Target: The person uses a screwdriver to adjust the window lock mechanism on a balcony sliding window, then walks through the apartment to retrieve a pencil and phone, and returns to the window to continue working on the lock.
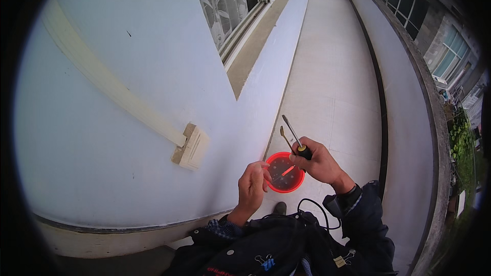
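Right hand [319, 161]: And there it was, at two o'clock from the bucket, fingers wrapped snugly round the handle of the screwdriver [292, 131].
Screwdriver: Black and yellow in the palm, bare blade aimed at eleven o'clock, well away from the left hand.
Brass tool [284, 136]: It rose on the blade's nine o'clock side; its lower end was lost by the right hand, so its kind couldn't be told.
Red tool [288, 171]: Right in the middle of the action, over the bucket and between the hands, thin shaft slanting to eight o'clock.
Left hand [252, 181]: Between eight and nine o'clock from the bucket, fingers curled and narrow, tips near that shaft; whether they pinched it, nobody could tell.
Bucket [286, 190]: Red, on the floor [327, 71], pale round spots showing in its dark inside; the shoe [280, 208] sat at six o'clock.
Wall box [193, 148]: Ten o'clock from the left hand, well apart.
Handling: With several tools bunched together, a firm grip seemed wise, points kept off the fingers, one tool freed at a time.
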The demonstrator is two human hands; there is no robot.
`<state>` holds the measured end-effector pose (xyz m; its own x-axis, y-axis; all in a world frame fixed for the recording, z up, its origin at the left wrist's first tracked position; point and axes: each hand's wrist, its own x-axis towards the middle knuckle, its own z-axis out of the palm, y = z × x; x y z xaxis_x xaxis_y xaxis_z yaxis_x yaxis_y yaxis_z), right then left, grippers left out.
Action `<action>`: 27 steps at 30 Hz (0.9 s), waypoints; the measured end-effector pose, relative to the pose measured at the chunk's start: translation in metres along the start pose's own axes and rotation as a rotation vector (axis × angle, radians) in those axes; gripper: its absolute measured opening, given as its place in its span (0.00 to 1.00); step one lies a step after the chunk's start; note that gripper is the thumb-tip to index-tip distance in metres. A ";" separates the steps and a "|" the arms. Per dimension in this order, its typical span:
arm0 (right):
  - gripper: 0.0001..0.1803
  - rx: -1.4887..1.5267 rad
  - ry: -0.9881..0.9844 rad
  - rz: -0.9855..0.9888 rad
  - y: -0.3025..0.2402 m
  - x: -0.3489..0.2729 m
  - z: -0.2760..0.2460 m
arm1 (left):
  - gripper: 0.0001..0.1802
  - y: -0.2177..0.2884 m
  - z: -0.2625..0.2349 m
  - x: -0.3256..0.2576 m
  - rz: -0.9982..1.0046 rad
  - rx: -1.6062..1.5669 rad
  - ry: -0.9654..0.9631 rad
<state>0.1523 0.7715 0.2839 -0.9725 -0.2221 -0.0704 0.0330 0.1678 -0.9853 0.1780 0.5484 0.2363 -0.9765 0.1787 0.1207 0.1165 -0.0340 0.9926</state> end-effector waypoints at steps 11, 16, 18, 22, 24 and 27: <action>0.11 -1.084 -0.098 -0.494 -0.009 0.282 -0.033 | 0.19 -0.029 -0.009 0.007 -0.250 0.093 0.534; 0.17 -1.239 -0.288 -0.865 -0.029 0.370 -0.023 | 0.20 -0.029 0.045 0.018 -0.353 0.097 0.861; 0.19 -1.186 -0.355 -0.907 -0.032 0.395 -0.020 | 0.22 -0.026 0.074 0.021 -0.396 0.090 0.928; 0.21 -0.920 -0.314 -0.987 -0.020 0.411 -0.024 | 0.23 -0.021 0.113 0.030 -0.431 0.091 1.047; 0.22 -0.787 -0.304 -1.007 -0.011 0.410 -0.026 | 0.23 -0.019 0.122 0.037 -0.425 0.111 1.089; 0.24 -0.687 -0.295 -1.005 0.001 0.404 -0.030 | 0.21 -0.018 0.134 0.048 -0.440 0.100 1.102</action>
<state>-0.2475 0.7103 0.2589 -0.4067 -0.7333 0.5449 -0.9058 0.2460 -0.3451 0.1535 0.6893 0.2254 -0.5607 -0.7868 -0.2581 -0.3019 -0.0960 0.9485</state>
